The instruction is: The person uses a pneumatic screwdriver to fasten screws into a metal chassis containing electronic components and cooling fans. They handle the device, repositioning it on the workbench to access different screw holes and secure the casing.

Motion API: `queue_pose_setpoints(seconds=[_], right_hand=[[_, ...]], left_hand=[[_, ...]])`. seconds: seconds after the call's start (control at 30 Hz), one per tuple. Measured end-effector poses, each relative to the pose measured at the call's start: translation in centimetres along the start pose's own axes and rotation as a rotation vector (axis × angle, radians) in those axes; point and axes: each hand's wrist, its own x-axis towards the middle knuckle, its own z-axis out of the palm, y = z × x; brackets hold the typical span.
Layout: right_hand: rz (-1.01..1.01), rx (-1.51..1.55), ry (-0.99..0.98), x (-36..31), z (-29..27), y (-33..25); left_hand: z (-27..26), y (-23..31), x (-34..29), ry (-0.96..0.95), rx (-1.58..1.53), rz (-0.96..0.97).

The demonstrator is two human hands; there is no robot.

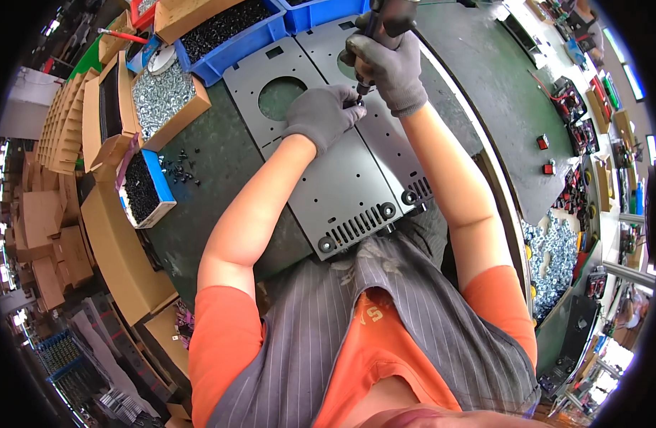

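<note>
Two grey sheet-metal panels lie side by side, the left panel and the right panel. My right hand, in a grey glove, is wrapped round a dark power screwdriver, whose bit points down at the right panel. Beside the bit, my gloved left hand pinches a small black part against the panel; its exact kind is too small to tell. Round black feet sit at the near corners, by the vent slots. A large round hole opens in the left panel.
Blue bins of black screws stand at the far edge. To the left are a cardboard box of silver screws, a smaller box of black screws and loose screws. A dark green bench stretches along the right.
</note>
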Motion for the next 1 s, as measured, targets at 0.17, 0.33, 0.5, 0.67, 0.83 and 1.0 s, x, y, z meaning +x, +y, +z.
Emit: queue_pose_setpoints(seconds=[0.17, 0.33, 0.5, 0.67, 0.83, 1.0], right_hand=[[0.018, -0.042, -0.04, 0.1, -0.5, -0.3], [0.055, -0.001, -0.11, -0.1, -0.5, 0.0], [-0.028, -0.072, -0.132, 0.1, -0.4, 0.7], [0.103, 0.178, -0.25, 1.5, -0.9, 0.8], [0.008, 0.337, -0.078, -2.1, 0.7, -4.7], [-0.126, 0.57, -0.381, -7.0, -0.2, -6.2]], left_hand=[[-0.6, 0.8, -0.5, -0.028, -0.009, -0.017], [-0.7, -0.5, -0.3, 0.006, -0.427, -0.009], [-3.0, -4.9, -2.6, -0.018, -1.672, -0.243], [-2.8, -5.1, -8.2, -0.066, -1.627, -0.207], [-0.8, -4.2, -11.1, -0.083, -1.666, -0.174], [1.2, -1.4, -12.9, -0.228, -1.577, -0.299]])
